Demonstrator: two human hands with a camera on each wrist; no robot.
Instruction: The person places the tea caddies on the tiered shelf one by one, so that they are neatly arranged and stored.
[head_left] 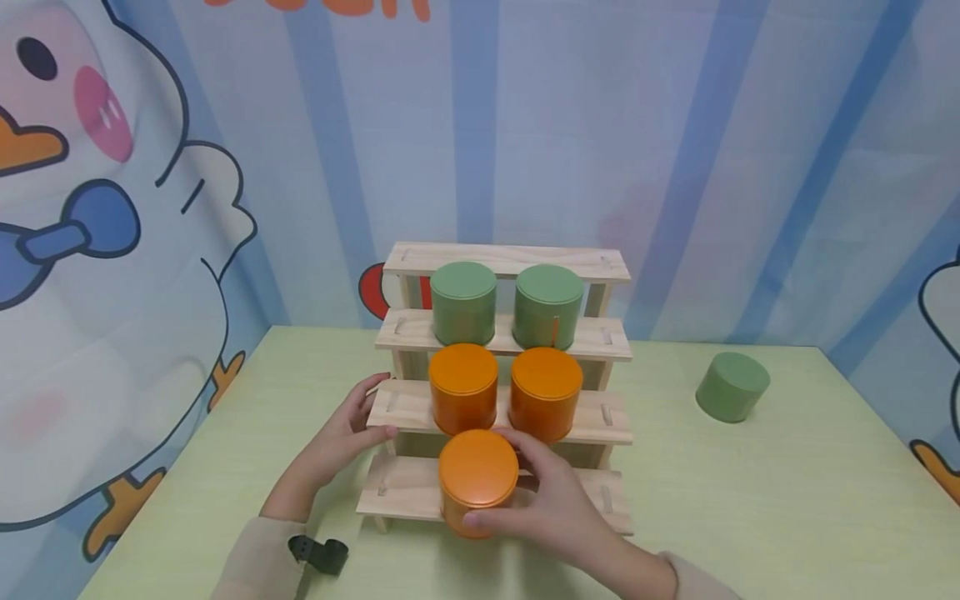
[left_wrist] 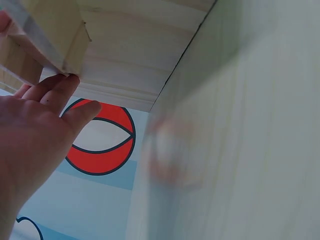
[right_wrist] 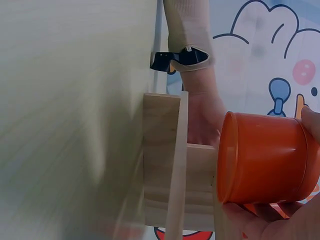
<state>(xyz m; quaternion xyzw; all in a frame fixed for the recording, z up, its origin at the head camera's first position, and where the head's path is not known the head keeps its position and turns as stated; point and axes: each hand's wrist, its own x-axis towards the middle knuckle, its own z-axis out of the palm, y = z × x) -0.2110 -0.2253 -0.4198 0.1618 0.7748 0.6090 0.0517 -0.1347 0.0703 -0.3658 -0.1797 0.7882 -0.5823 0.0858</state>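
My right hand [head_left: 551,508] grips an orange round tin [head_left: 478,471] from its right side, thumb in front and fingers behind. In the head view the tin overlaps the lowest step of a wooden tiered rack [head_left: 397,492]; the right wrist view shows its orange side [right_wrist: 270,157] between thumb and fingers. My left hand [head_left: 348,437] holds the left end of the second step from the bottom, thumb at the front edge and fingers toward the back. Two more orange tins, left [head_left: 462,392] and right [head_left: 546,396], stand on that step.
Two green tins, left [head_left: 463,304] and right [head_left: 548,308], stand on the third step, below the top plank [head_left: 510,258]. Another green tin [head_left: 732,387] sits apart on the pale table [head_left: 720,500] at right. A printed cloth backdrop [head_left: 540,125] rises behind.
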